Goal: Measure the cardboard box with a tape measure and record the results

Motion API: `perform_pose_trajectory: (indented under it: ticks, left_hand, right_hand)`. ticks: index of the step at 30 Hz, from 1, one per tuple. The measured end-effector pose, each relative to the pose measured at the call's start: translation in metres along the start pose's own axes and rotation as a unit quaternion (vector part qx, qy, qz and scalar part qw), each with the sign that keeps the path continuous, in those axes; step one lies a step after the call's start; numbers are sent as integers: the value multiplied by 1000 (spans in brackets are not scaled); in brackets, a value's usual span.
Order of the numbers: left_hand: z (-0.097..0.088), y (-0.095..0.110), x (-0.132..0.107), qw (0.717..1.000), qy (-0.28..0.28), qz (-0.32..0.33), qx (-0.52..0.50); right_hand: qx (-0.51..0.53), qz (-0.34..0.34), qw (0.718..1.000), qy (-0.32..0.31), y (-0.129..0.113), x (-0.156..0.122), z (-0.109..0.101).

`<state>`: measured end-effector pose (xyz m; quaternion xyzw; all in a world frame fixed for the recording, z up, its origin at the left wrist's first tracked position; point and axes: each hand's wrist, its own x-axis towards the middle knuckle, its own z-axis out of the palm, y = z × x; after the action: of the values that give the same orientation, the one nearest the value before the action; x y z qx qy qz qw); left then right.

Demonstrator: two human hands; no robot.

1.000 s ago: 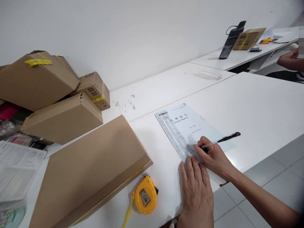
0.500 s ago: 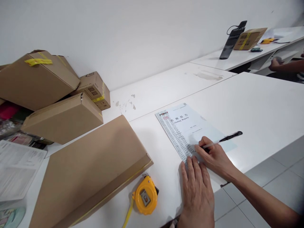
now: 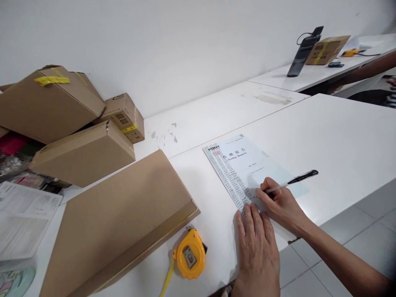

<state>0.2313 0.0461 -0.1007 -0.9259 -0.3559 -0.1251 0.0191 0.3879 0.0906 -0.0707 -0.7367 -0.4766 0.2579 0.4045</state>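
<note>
A light blue booklet headed "Testing Report" (image 3: 244, 165) lies on the white table (image 3: 334, 136). My right hand (image 3: 281, 206) is closed round a pen (image 3: 301, 177) with a clear barrel and black end, its tip side down at the booklet's lower part. Flat beside it, my left hand (image 3: 256, 243) has its fingers stretched out, fingertips resting on the booklet's near edge. Left of that hand sits a yellow tape measure (image 3: 191, 255) with a bit of its blade out. A large flat cardboard box (image 3: 123, 218) stands further left.
Several cardboard boxes (image 3: 83, 156) are piled at the back left, above printed sheets (image 3: 24, 222). On the far table stand a dark water bottle (image 3: 301, 55) and a small taped box (image 3: 328, 50). Another person's arm (image 3: 365, 72) reaches under that table's edge.
The other person's arm at the far right has reached further in, under the far table. My hands, the pen and the booklet stay nearly in place, with a slight shift of the view.
</note>
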Motion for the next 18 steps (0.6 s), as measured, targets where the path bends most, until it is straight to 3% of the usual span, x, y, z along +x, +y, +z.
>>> perform_pose_trajectory:
  ticks: [18]
  left_hand:
    - [-4,0,1,1000,-9,-9,-13]
  right_hand:
    - [-7,13,1000,-6,-1,0,0]
